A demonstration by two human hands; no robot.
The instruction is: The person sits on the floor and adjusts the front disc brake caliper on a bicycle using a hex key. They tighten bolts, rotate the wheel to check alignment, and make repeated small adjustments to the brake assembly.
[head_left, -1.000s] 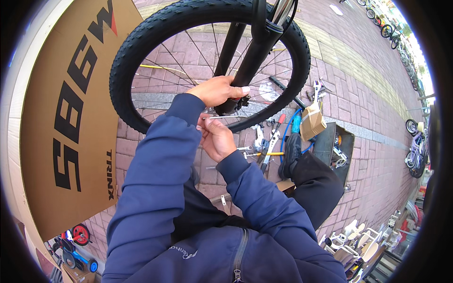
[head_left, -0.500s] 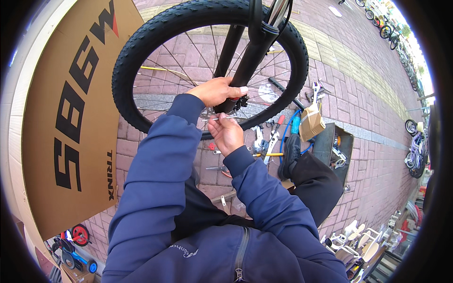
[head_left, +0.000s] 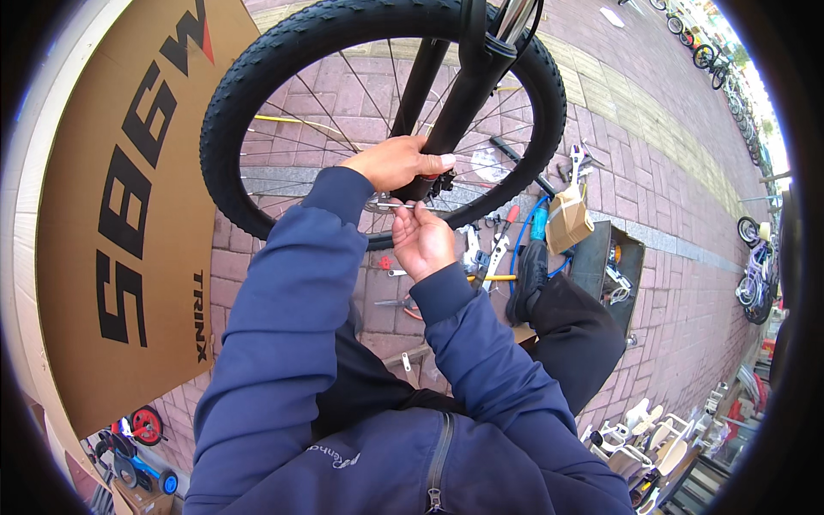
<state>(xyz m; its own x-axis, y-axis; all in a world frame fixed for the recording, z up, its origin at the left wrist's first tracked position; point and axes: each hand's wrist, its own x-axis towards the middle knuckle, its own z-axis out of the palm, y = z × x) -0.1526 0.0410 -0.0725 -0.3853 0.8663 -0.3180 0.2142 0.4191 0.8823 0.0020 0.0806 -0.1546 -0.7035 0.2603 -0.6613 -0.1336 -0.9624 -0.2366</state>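
A black bicycle wheel (head_left: 232,94) with a knobby tyre stands before me, held between the legs of a black suspension fork (head_left: 455,99). My left hand (head_left: 388,163) is closed around the lower end of the fork leg, its thumb lying across the front. Just below it, at the hub, my right hand (head_left: 422,240) is turned palm up. Its fingertips pinch a thin silver metal rod (head_left: 396,205) lying roughly level by the bottom of the fork. The rod's exact kind is too small to tell. A black brake caliper (head_left: 443,183) sits beside the fork leg.
A large cardboard box (head_left: 73,223) rises on the left. Right of my hands, wrenches (head_left: 496,251) and pliers (head_left: 399,303) lie on the brick paving. A brown paper packet (head_left: 568,225) rests near an open metal toolbox (head_left: 633,266), with my shoe (head_left: 530,273) beside it.
My right hand has shifted slightly up and right, and the silver rod has come closer to the fork's lower end. My left hand keeps its hold on the fork leg.
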